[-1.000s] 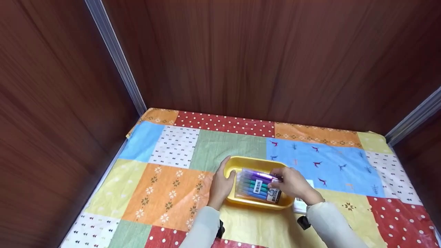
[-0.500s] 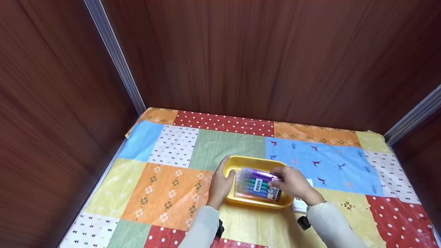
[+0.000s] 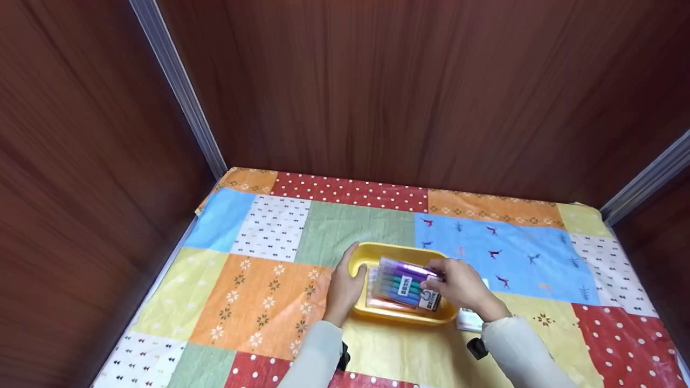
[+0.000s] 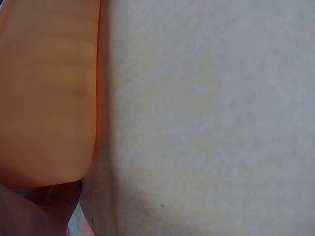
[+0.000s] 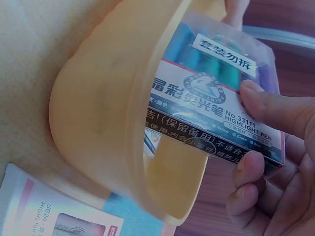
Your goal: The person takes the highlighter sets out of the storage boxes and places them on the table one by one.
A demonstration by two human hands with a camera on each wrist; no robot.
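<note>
A yellow plastic tray [image 3: 393, 318] stands on the patchwork cloth in the head view. My left hand [image 3: 345, 285] grips its left end, thumb over the rim and fingers outside. My right hand [image 3: 461, 285] holds a clear pack of highlighters [image 3: 401, 285] by its right end, slightly tilted above the tray floor. In the right wrist view, thumb and fingers pinch the printed end of the highlighter pack [image 5: 211, 103]; purple, green and blue pens show through. Beneath it lies another flat pack [image 3: 377, 302] with a pinkish edge, mostly covered.
A white highlighter box [image 3: 470, 320] lies on the cloth just right of the tray, partly under my right wrist; its printed face [image 5: 59, 211] shows in the right wrist view. Brown wood-look panels [image 3: 345, 97] enclose the table at the back and sides.
My right hand has raised the highlighter pack slightly and turned it, uncovering more of the pack below. My left hand stays on the tray's end.
</note>
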